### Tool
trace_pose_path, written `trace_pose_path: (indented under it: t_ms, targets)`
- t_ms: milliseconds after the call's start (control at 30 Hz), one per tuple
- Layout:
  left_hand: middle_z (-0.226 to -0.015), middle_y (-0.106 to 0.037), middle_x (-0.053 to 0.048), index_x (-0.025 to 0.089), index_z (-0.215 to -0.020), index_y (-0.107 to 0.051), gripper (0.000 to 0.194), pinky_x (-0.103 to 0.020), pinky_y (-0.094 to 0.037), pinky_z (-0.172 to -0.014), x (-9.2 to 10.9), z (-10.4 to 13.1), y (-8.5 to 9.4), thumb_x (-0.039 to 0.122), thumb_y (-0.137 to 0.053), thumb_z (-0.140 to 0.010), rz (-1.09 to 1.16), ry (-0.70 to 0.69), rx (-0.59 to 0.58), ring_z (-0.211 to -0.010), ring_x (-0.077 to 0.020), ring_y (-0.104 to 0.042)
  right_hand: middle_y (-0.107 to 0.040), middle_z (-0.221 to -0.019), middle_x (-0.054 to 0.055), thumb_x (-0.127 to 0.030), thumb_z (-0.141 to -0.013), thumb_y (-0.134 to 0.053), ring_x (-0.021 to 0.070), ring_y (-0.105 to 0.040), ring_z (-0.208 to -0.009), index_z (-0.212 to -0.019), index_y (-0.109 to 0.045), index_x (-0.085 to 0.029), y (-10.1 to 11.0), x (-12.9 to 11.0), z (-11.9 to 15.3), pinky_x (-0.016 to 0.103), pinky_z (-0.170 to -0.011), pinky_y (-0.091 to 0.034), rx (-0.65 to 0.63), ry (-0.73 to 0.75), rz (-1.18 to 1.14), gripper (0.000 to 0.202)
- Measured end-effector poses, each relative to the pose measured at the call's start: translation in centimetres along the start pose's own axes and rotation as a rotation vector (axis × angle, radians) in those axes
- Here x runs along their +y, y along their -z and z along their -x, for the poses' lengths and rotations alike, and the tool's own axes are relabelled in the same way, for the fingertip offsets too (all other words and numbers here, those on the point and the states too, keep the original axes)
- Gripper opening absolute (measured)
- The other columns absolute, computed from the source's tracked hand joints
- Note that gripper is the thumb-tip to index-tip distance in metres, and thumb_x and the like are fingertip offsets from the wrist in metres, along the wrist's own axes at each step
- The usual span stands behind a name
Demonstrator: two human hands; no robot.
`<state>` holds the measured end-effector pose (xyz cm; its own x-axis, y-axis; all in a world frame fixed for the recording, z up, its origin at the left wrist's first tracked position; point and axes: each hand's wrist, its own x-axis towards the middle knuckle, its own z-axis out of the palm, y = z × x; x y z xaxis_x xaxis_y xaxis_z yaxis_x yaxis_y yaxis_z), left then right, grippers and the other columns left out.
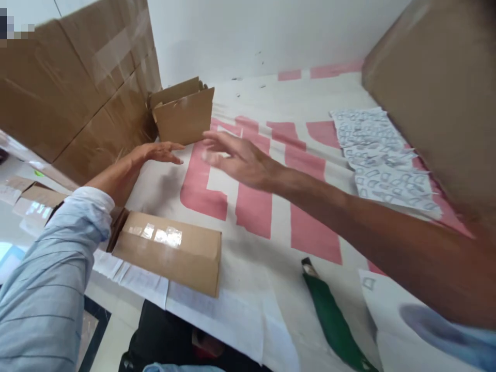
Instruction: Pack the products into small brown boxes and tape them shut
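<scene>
My left hand (158,152) hovers over the left part of the table, fingers apart and nothing in it. Just right of it, my right hand (238,157) reaches across from the right, its fingers stretched out and also free of any object. Both are nearest to a small open cardboard box (186,116) with raised flaps, which stands at the back left. Whether a fingertip touches that box I cannot tell. Below my hands lies a closed cardboard box (170,253) with clear tape on its top, at the table's front edge.
Large taped cartons (77,77) are stacked on the left. Another big carton (426,103) rises on the right, beside printed white sheets or bags (387,160). A green-wrapped tool (329,315) lies near the front. A red-and-white cloth (253,206) covers the table.
</scene>
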<state>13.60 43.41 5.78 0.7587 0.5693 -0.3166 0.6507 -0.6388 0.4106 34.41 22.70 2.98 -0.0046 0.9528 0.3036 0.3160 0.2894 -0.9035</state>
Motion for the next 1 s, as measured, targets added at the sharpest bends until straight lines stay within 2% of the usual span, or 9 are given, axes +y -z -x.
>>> trace_pose_path:
  t_ms: [133, 167, 267, 367, 433, 533, 700, 867, 1000]
  targets:
    - [-0.163, -0.054, -0.014, 0.011, -0.166, -0.041, 0.088, -0.044, -0.041, -0.118, 2.9, 9.8, 2.2, 0.036, -0.076, -0.090, -0.061, -0.072, -0.197, -0.149, -0.0340, -0.051, -0.050, -0.168, 0.014, -0.069, -0.089, -0.077, 0.0411, -0.050, -0.153, -0.169, -0.039, -0.034, -2.5, -5.0, 10.3, 0.061, -0.118, -0.052, -0.223, 0.017, 0.163, 0.095]
    - [-0.165, -0.054, -0.012, 0.017, -0.168, -0.040, 0.097, -0.044, -0.041, -0.119, 3.4, 12.7, 2.1, 0.038, -0.083, -0.083, -0.074, -0.066, -0.221, -0.149, -0.0351, -0.052, -0.047, -0.169, 0.014, -0.069, -0.086, -0.080, 0.0412, -0.049, -0.154, -0.171, -0.035, -0.035, -3.4, -5.5, 12.2, 0.060, -0.118, -0.052, -0.254, 0.024, 0.214, 0.102]
    - [-0.169, -0.051, -0.011, 0.030, -0.168, -0.039, 0.118, -0.047, -0.041, -0.121, 4.0, 20.3, -0.3, 0.038, -0.096, -0.065, -0.100, 0.036, -0.258, -0.152, -0.0393, -0.050, -0.046, -0.169, 0.017, -0.063, -0.080, -0.087, 0.0420, -0.048, -0.154, -0.173, -0.029, -0.032, -6.1, -5.7, 15.9, 0.060, -0.120, -0.051, -0.279, 0.036, 0.356, 0.114]
    - [-0.167, -0.052, -0.015, 0.029, -0.163, -0.045, 0.121, -0.053, -0.035, -0.125, 4.1, 24.5, -4.0, 0.039, -0.100, -0.055, -0.204, 0.056, -0.227, -0.153, -0.0428, -0.047, -0.053, -0.162, 0.018, -0.049, -0.082, -0.085, 0.0414, -0.052, -0.150, -0.170, -0.033, -0.028, -7.9, -5.2, 17.0, 0.063, -0.120, -0.049, -0.231, 0.051, 0.435, 0.104]
    - [-0.165, -0.053, -0.017, 0.026, -0.159, -0.047, 0.117, -0.055, -0.029, -0.128, 4.4, 25.8, -6.1, 0.039, -0.099, -0.055, -0.282, 0.003, -0.152, -0.153, -0.0435, -0.045, -0.056, -0.158, 0.018, -0.042, -0.083, -0.081, 0.0402, -0.054, -0.148, -0.167, -0.037, -0.027, -8.1, -5.2, 17.3, 0.063, -0.121, -0.048, -0.192, 0.061, 0.453, 0.097]
    - [-0.162, -0.054, -0.018, 0.024, -0.161, -0.043, 0.113, -0.056, -0.024, -0.131, 5.4, 27.1, -8.5, 0.038, -0.095, -0.062, -0.294, -0.078, -0.047, -0.152, -0.0435, -0.046, -0.055, -0.158, 0.016, -0.040, -0.082, -0.080, 0.0387, -0.054, -0.148, -0.166, -0.039, -0.029, -6.7, -5.7, 18.5, 0.060, -0.121, -0.049, -0.198, 0.045, 0.461, 0.094]
    - [-0.173, -0.041, -0.020, 0.026, -0.173, -0.024, 0.129, -0.062, -0.021, -0.134, 5.7, 29.1, -13.2, 0.045, -0.096, -0.068, -0.011, -0.233, 0.076, -0.162, -0.0462, -0.034, -0.051, -0.165, 0.012, -0.044, -0.083, -0.079, 0.0362, -0.052, -0.153, -0.165, -0.043, -0.033, -2.6, -5.7, 22.5, 0.056, -0.126, -0.046, -0.244, -0.111, 0.450, 0.091]
    - [-0.179, -0.026, -0.025, 0.021, -0.176, -0.010, 0.152, -0.059, -0.031, -0.132, 4.0, 27.9, -21.2, 0.058, -0.101, -0.059, 0.480, -0.329, 0.145, -0.165, -0.0441, -0.031, -0.051, -0.168, 0.011, -0.056, -0.081, -0.082, 0.0382, -0.050, -0.155, -0.163, -0.048, -0.034, 0.3, -4.4, 26.1, 0.054, -0.127, -0.045, -0.185, -0.235, 0.350, 0.092]
    - [-0.176, -0.031, -0.025, 0.020, -0.174, -0.020, 0.148, -0.061, -0.034, -0.130, 4.9, 26.2, -25.8, 0.063, -0.099, -0.057, 0.687, -0.326, 0.267, -0.163, -0.0445, -0.034, -0.048, -0.171, 0.012, -0.067, -0.077, -0.084, 0.0413, -0.047, -0.157, -0.164, -0.050, -0.033, 1.4, -3.8, 27.4, 0.057, -0.130, -0.040, -0.161, -0.305, 0.333, 0.099]
